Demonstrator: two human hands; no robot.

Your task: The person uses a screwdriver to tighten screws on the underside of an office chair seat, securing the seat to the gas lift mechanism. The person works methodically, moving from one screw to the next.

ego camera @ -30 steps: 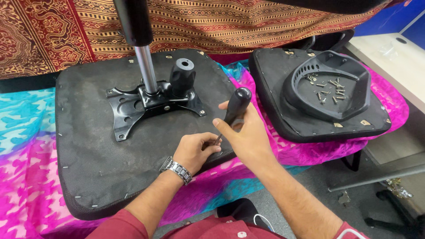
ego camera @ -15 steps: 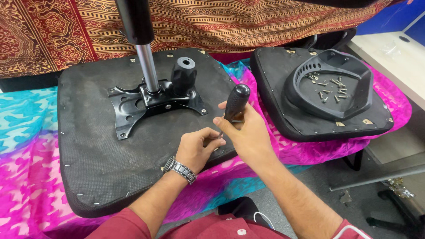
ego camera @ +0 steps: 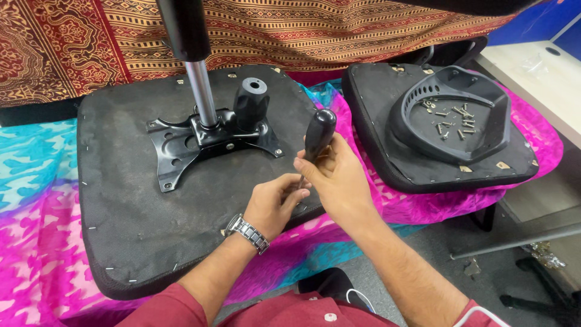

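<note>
Closest in, a bit of maroon shirt is cut off by the bottom edge, so the body is basically out of view. The left hand [ego camera: 275,203], metal watch [ego camera: 247,233] on the wrist, is curled up at the near edge of the upturned seat base [ego camera: 127,200], fingertips pinched around something right under the tool. Can't make out what, it's too small and the fingers hide it. The right hand [ego camera: 339,175] is wrapped firmly around the lower part of a black-handled screwdriver [ego camera: 319,132], held nearly upright with the handle poking out on top. The shaft and tip are mostly buried behind both hands, so I can't tell exactly where it meets the seat.

Further back on the seat base sits the black metal mounting plate [ego camera: 200,142] with a gas lift cylinder [ego camera: 200,91] rising out of it, the top cut off by the frame, and a black knob-like part [ego camera: 251,103] beside it. Off to the right, a second cushion [ego camera: 387,151] carries a black plastic shell [ego camera: 448,115] with loose screws [ego camera: 454,121] inside, too small to count. All of it lies on a pink and turquoise cloth [ego camera: 36,242].
</note>
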